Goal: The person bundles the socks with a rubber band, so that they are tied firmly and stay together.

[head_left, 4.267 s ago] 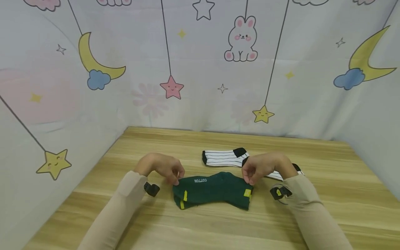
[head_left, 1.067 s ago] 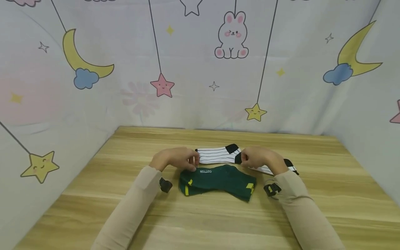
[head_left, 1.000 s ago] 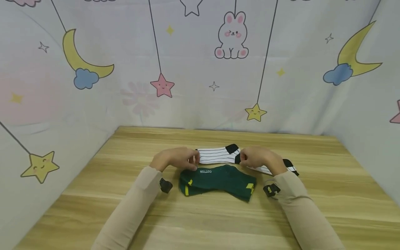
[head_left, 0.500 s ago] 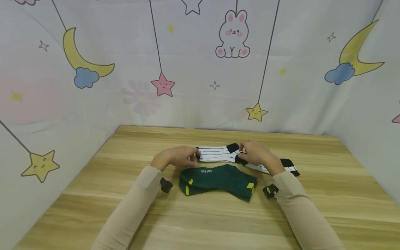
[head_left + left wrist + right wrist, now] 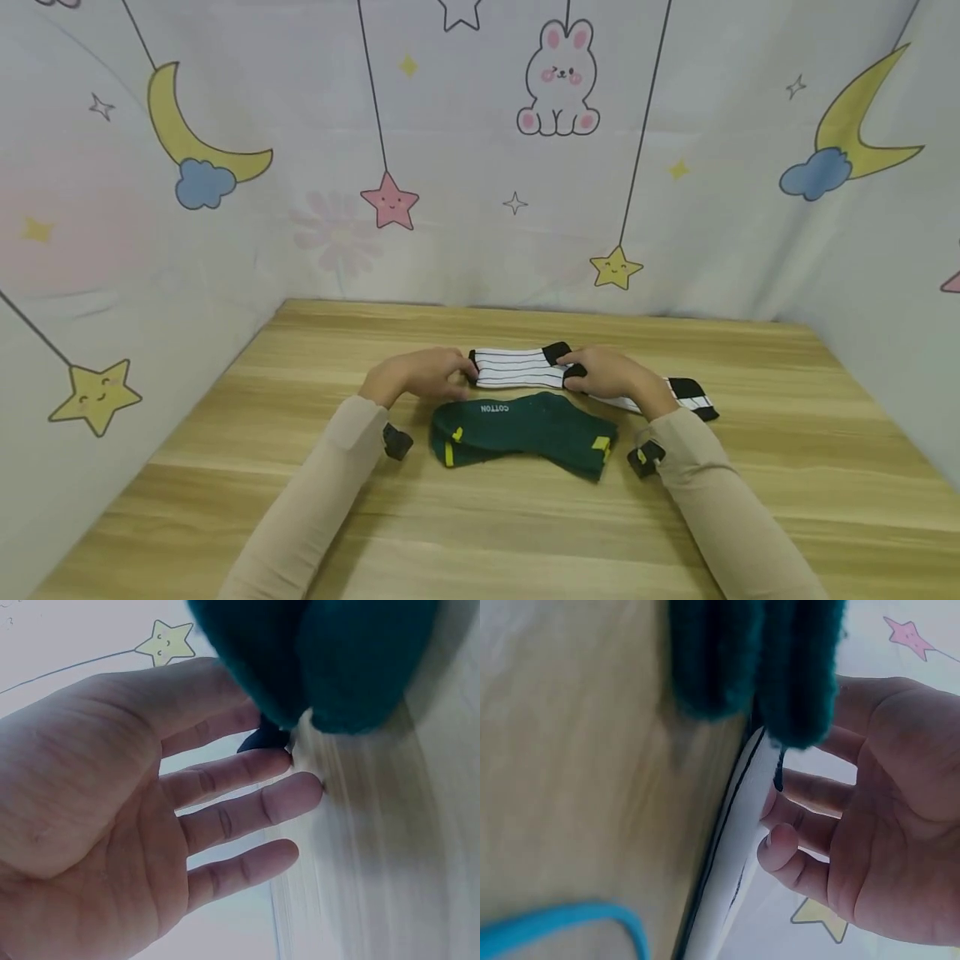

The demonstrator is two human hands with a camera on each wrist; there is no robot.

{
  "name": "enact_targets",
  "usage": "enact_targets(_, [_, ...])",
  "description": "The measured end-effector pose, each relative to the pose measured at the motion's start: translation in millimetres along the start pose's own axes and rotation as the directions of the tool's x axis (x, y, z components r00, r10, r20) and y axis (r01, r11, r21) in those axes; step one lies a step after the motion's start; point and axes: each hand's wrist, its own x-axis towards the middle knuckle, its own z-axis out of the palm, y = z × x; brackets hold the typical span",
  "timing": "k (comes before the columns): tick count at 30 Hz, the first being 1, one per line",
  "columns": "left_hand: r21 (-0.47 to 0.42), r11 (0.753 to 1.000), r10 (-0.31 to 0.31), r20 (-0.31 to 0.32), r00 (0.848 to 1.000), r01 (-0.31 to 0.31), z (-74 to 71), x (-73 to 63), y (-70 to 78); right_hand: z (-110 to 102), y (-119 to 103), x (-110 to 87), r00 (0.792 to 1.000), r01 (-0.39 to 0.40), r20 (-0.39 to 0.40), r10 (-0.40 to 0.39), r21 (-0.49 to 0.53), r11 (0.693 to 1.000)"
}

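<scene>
- Socks (image 5: pixel 525 433), dark green, lie layered on the table (image 5: pixel 450 533).
- Striped sock (image 5: pixel 513 368): just behind them.
- Left hand (image 5: pixel 429 373), behind their left end: fingers straight, apart, at the striped sock's black end.
- Right hand (image 5: pixel 609 372), behind their right end: thumb and forefinger apart at its other black end; whether pinching, cannot tell.
- Second striped sock (image 5: pixel 688 389): right of them, farther back.
</scene>
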Motion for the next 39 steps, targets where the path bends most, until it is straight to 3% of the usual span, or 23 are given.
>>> enact_targets(14, [-0.021, 0.998, -0.067, 0.014, 0.998, 0.067, -4.0, -3.5, 4.9, -0.3, 1.3, 2.5, 1.0, 0.013, -0.022, -0.012, 0.039, 0.999])
enact_targets(19, [-0.005, 0.998, -0.057, 0.012, 0.998, 0.057, -5.8, -5.1, 7.6, -1.8, 0.3, 3.6, 0.999, 0.028, -0.019, -0.027, 0.076, 0.997])
enact_targets(23, [-0.015, 0.999, -0.046, 0.0, 0.999, 0.046, -5.1, -4.5, 9.1, -2.0, 0.7, 4.0, 0.994, 0.016, -0.106, -0.004, 0.111, 0.994])
enact_targets(29, [-0.03, 0.999, -0.02, -0.038, 0.999, 0.018, -7.4, -3.4, 8.6, -2.5, 1.9, 6.6, 0.964, -0.017, -0.258, 0.068, 0.196, 0.98])
enact_targets(34, [-0.048, 0.999, -0.008, -0.055, 0.998, 0.006, -9.6, -4.7, 9.4, -3.3, 0.8, 8.0, 0.947, -0.049, -0.29, 0.136, 0.287, 0.957])
enact_targets(39, [-0.07, 0.997, 0.016, -0.096, 0.995, -0.023, -10.5, -8.5, 7.2, -4.1, -0.5, 7.5, 0.95, -0.041, -0.284, 0.133, 0.306, 0.951])
